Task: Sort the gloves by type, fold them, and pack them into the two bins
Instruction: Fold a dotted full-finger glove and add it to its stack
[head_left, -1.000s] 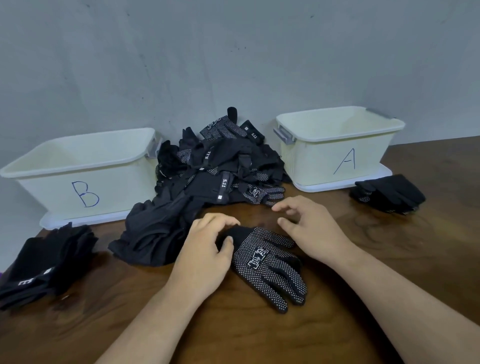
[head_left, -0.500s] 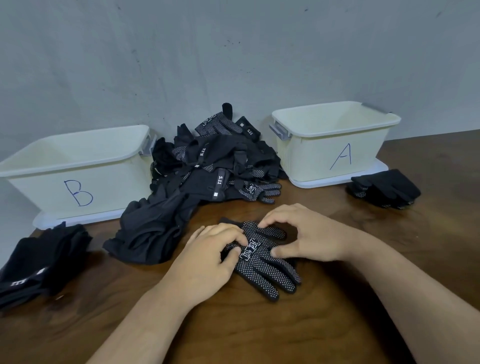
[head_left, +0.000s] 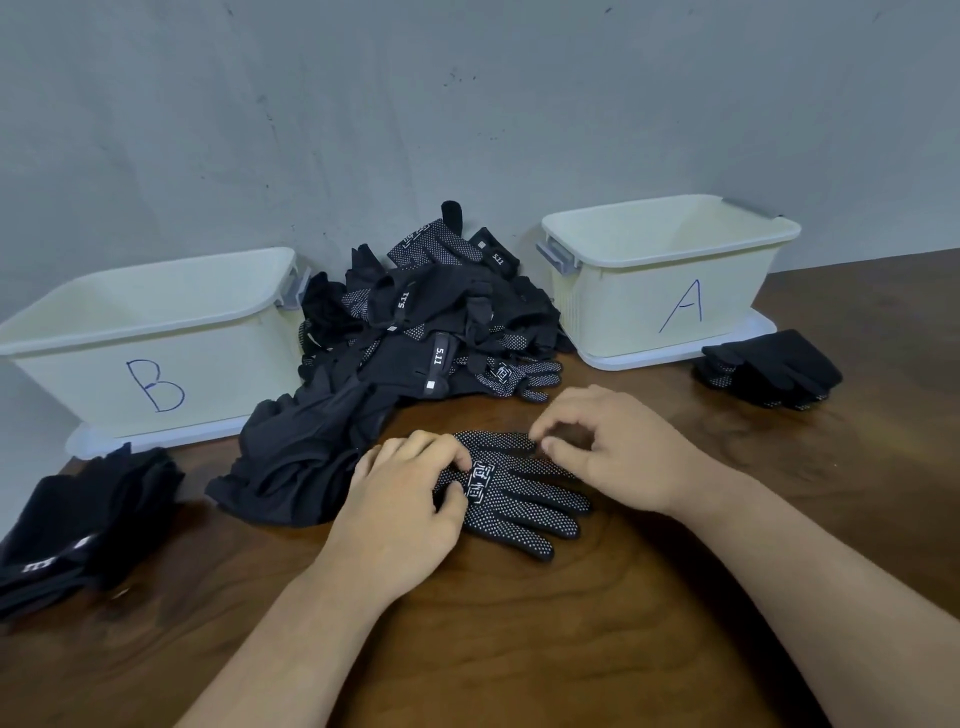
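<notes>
A black glove with white dots and a white logo (head_left: 519, 506) lies flat on the wooden table (head_left: 519, 649), its fingers pointing toward the lower right. My left hand (head_left: 402, 506) rests on its cuff end, with curled fingers and thumb pinching the fabric beside the logo. My right hand (head_left: 615, 447) sits at the glove's far edge, thumb and forefinger pinched on that edge. Behind lies a heap of mixed black gloves (head_left: 415, 338). Cream bin B (head_left: 156, 304) stands at the left and cream bin A (head_left: 670, 244) at the right; both look empty inside.
A stack of plain black gloves with white labels (head_left: 78, 525) lies at the left table edge in front of bin B. A small stack of dotted gloves (head_left: 769, 366) lies right of bin A. A grey wall stands close behind.
My right hand came down over the dotted glove, then drew back to its far edge. My left hand's fingers slid from the cuff onto the logo area. The glove now looks shorter.
</notes>
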